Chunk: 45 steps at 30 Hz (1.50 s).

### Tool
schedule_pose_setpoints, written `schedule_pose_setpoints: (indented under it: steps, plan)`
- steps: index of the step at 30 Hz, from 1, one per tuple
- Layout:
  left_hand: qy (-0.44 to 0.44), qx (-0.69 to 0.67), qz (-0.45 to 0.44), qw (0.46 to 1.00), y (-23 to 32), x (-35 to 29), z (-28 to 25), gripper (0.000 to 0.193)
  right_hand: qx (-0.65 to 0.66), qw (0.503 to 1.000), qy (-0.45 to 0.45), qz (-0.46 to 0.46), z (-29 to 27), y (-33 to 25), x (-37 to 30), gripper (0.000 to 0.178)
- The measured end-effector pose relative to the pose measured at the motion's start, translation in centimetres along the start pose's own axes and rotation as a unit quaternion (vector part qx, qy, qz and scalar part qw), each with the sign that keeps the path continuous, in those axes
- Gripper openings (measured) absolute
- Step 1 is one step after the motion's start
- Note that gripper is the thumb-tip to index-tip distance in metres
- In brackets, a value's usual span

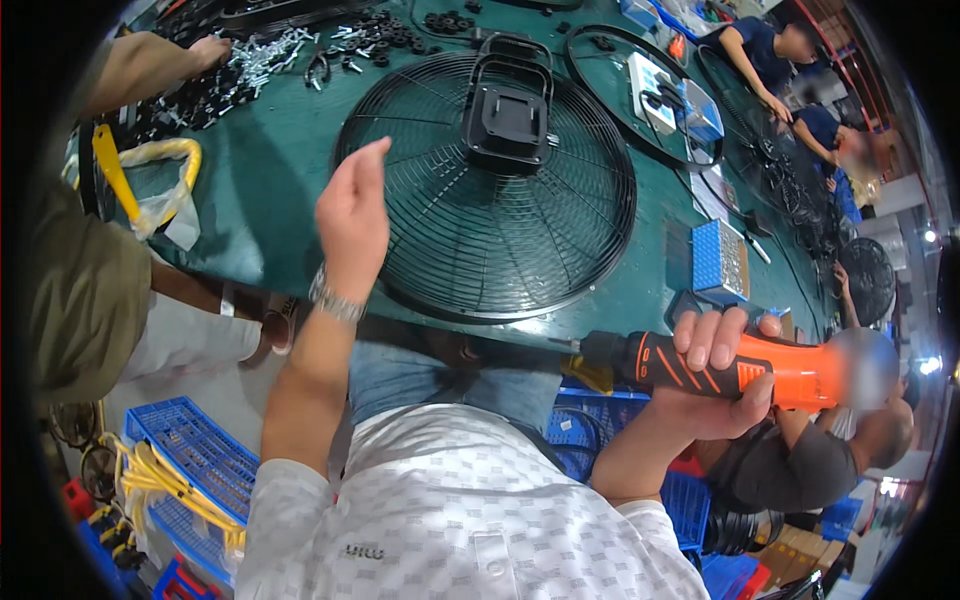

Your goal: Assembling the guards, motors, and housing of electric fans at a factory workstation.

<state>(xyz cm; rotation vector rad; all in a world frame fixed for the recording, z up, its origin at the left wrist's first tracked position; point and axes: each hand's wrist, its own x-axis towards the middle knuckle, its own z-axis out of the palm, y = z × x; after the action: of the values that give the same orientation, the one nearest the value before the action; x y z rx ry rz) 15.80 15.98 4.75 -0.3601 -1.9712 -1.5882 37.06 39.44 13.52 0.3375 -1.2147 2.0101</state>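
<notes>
A round black wire fan grille lies on the green table in front of me, with a black square box and a looped bracket on top of it. Over the grille's left rim is my left hand, its fingers drawn together; whether something small sits between them is hidden. My right hand is wrapped around an orange and black electric screwdriver, held level off the table's near edge. Its bit points left, apart from the grille.
Loose screws and black parts pile at the far left, where another person's hand reaches in. A yellow-handled tool lies at left. A blue box of screws and a black ring are to the right. Blue crates stand below.
</notes>
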Motion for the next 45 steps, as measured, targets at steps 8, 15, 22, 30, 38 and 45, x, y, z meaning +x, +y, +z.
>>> schedule_pose_setpoints:
  steps: [8,15,22,30,38,45]
  plan:
    - [-0.270,-0.468,-0.623,0.566,4.0,-13.6,-8.7,0.030,-0.002,0.996,-0.050,0.070,1.4,1.8,-1.8,0.051]
    - [-0.345,-0.422,-0.610,0.575,4.2,-15.3,-7.2,0.033,0.012,0.992,-0.033,0.118,3.5,3.5,-2.3,0.052]
    - [-0.349,-0.415,-0.593,0.595,3.8,-15.0,-6.1,0.026,0.013,0.992,-0.042,0.116,4.6,4.1,-2.1,0.053]
    - [-0.302,-0.506,-0.589,0.553,2.1,-15.1,-6.2,0.025,0.019,0.991,-0.038,0.130,5.4,4.2,-2.1,0.057]
    - [-0.358,-0.449,-0.559,0.598,2.4,-14.7,-6.6,0.034,-0.001,0.988,-0.114,0.101,5.3,5.2,-1.9,0.054]
    - [-0.393,-0.397,-0.551,0.620,2.9,-14.4,-6.8,0.032,0.043,0.986,-0.035,0.157,5.7,4.5,-2.6,0.054]
